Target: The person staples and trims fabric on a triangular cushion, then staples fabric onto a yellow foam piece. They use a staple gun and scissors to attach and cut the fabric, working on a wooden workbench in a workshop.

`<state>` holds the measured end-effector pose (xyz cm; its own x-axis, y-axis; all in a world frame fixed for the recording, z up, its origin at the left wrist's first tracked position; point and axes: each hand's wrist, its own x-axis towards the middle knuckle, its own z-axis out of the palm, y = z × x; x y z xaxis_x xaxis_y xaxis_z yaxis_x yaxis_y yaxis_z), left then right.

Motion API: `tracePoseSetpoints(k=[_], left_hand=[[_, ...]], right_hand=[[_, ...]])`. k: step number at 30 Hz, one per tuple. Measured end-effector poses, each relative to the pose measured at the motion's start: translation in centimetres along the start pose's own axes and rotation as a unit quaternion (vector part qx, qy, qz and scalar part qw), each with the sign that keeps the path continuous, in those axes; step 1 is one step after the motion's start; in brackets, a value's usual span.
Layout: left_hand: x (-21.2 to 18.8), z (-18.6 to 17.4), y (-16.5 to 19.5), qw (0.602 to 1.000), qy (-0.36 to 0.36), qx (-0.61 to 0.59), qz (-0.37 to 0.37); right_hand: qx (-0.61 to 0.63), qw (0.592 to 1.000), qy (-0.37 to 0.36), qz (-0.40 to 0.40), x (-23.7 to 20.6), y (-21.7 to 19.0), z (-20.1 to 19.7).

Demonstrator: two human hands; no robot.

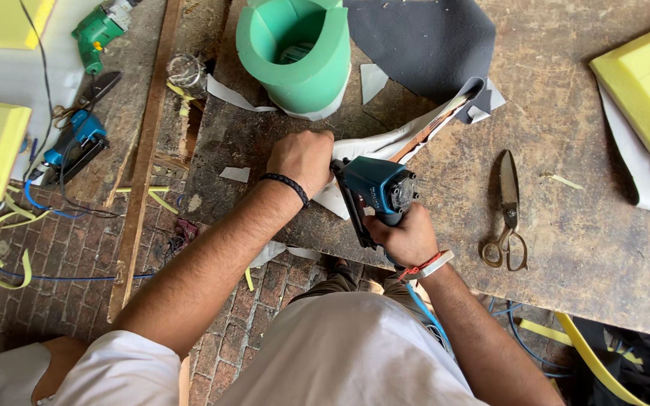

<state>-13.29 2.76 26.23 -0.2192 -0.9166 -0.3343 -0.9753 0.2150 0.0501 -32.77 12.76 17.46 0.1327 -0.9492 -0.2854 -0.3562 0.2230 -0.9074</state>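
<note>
Right hand clamped on grip of blue staple gun, nose against white-covered strip at bench edge. Left hand fisted, pressing the same strip down just beside the gun. Green foam roll upright close behind left hand. Dark fabric sheet beyond the strip. Scissors flat on worn bench, right of gun, apart. Yellow foam block at far right corner. Second blue stapler well off left.

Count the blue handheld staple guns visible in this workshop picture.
2: one blue staple gun in the right hand on the wooden workbench; another blue staple gun far left. Others may be hidden.
</note>
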Motion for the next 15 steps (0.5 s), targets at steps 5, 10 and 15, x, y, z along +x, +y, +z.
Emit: tracePoseSetpoints(k=[5, 10, 15], left_hand=[[-0.8, -1.3, 0.7, 0.999, -0.031, -0.017, 0.004], [-5.3, 3.5, -2.4, 0.984, 0.134, 0.087, 0.085], [-11.5, 16.5, -5.4, 0.982, 0.156, 0.019, 0.109]], right_hand=[[0.019, 0.996, 0.055, 0.069, -0.7, 3.6, -3.6], [-0.141, 0.959, 0.228, 0.092, -1.1, 11.9, -14.7], [-0.305, 0.903, 0.236, 0.190, 1.5, 20.9, -24.0]])
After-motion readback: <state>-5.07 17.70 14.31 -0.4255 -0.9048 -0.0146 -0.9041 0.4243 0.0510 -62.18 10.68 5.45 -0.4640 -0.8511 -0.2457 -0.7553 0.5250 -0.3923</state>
